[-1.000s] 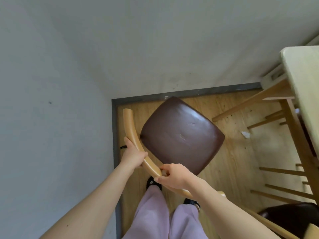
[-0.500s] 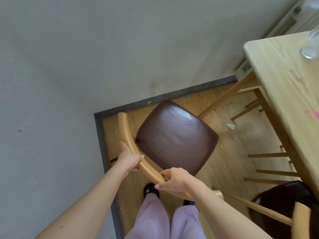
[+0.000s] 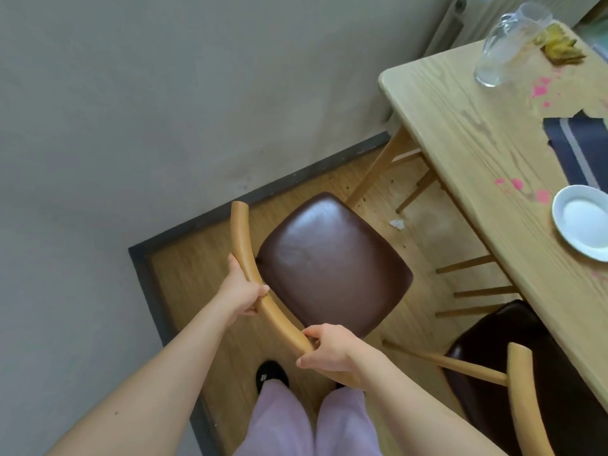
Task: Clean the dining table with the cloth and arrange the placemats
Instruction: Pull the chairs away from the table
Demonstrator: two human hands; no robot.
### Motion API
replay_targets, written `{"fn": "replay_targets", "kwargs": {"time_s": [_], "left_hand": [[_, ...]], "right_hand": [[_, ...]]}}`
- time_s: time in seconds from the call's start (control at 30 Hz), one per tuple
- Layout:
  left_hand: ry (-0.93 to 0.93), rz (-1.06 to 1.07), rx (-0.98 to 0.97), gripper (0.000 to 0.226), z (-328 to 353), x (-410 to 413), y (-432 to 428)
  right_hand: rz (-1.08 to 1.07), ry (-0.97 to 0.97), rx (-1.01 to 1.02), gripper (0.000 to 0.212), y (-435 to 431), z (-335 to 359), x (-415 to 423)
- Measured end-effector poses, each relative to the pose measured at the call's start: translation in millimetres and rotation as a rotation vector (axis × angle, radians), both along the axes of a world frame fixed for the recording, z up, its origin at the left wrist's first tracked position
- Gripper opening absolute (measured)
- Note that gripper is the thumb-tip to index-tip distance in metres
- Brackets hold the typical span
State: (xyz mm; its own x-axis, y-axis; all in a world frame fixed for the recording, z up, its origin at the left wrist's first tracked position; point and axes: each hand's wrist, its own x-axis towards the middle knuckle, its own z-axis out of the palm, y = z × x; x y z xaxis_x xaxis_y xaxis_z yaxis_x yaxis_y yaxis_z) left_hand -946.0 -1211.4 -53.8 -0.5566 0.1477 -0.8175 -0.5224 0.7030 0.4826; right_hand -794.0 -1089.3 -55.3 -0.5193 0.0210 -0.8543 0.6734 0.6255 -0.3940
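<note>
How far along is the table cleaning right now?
Done: nothing; pink stains mark the light wooden dining table, and a white plate, clear glass jug and yellow banana peel sit on it. In hand: left hand and right hand grip the brown-seated wooden chair's curved backrest. Left: wiping and arranging the dark blue striped placemat; no cloth shows.

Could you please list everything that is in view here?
table: 1, light wood, right
jug: 1, clear, table's far corner
banana peel: 1, yellow-brown, beside jug
stains: several, pink, on table
placemat: 1, dark blue, on table
plate: 1, white, on table, nearer than placemat
near chair: 1, brown seat, room corner
second chair: 1, dark seat, lower right
paper scrap: 1, white, on floor
shoe: 1 showing, black, on floor
trousers: 1 pair, lilac, bottom centre
left hand: 1, grips near chair's back
right hand: 1, grips near chair's back
</note>
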Motion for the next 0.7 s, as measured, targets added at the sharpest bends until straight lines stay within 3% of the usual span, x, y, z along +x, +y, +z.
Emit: {"fn": "replay_targets", "kwargs": {"time_s": [0.37, 0.7], "left_hand": [[-0.051, -0.059, 0.044, 0.103, -3, 8, 53], [-0.026, -0.152, 0.07, 0.103, 0, -3, 110]], "right_hand": [[-0.087, -0.025, 0.06, 0.053, 34, -2, 20], [-0.14, 0.134, 0.238, 0.04, 65, 5, 27]]}}
